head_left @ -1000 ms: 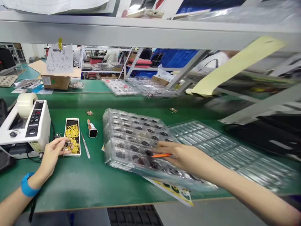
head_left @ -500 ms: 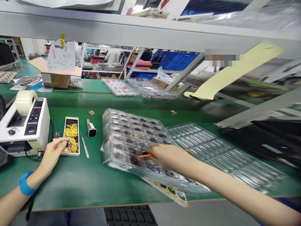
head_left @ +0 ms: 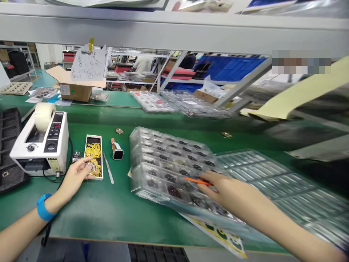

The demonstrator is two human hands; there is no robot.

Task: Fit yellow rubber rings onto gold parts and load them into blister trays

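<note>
My left hand [head_left: 75, 176], with a blue band on its wrist, pinches a round metallic watch case [head_left: 91, 168]. It is over the near end of a white box [head_left: 101, 160] of yellow rings [head_left: 93, 150]. My right hand [head_left: 218, 183] grips a thin orange stick-like tool [head_left: 197, 181], its tip pointing left above a stack of clear compartment trays [head_left: 136, 182]. Dark round parts [head_left: 170, 177] and one dark red part [head_left: 174, 191] lie in the top tray. Motion blurs my right hand and the tool, so the tool's exact kind is unclear.
A tape dispenser [head_left: 58, 145] stands at left. Tweezers [head_left: 108, 168] and a smartwatch [head_left: 117, 153] lie between box and trays. Clear ribbed trays [head_left: 261, 171] spread to the right, and a sticker sheet [head_left: 223, 236] sticks out underneath. A shelf beam [head_left: 163, 34] crosses overhead.
The view has swung left, so everything sits further right in the picture. My right hand with the orange tool has moved slightly right over the trays. My left hand keeps its hold.
</note>
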